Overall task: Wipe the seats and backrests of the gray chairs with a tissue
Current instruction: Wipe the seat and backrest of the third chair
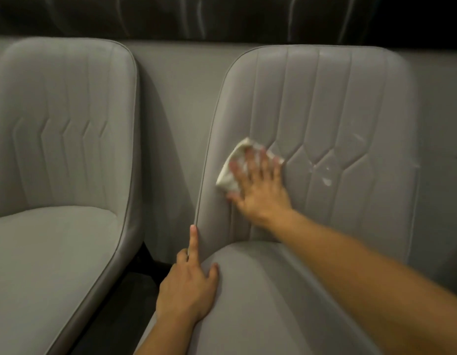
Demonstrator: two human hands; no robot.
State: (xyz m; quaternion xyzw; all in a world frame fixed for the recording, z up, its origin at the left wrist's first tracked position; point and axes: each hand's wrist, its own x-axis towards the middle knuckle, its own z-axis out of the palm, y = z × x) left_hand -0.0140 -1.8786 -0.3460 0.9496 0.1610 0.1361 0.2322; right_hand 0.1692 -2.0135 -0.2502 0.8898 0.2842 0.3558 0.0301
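Observation:
Two gray padded chairs stand side by side. On the right chair's backrest [325,103], my right hand [260,188] presses a folded white tissue [231,172] flat against the lower left part, fingers spread over it. White smears [325,175] mark the backrest to the right of the hand. My left hand [189,283] rests on the left edge of the right chair's seat [260,303], index finger stretched up along the backrest's piped edge. The left chair [63,129] is untouched.
A gray wall panel [176,98] runs behind both chairs, with a dark marbled band [222,16] above it. A narrow dark gap of floor [135,285] separates the two chairs.

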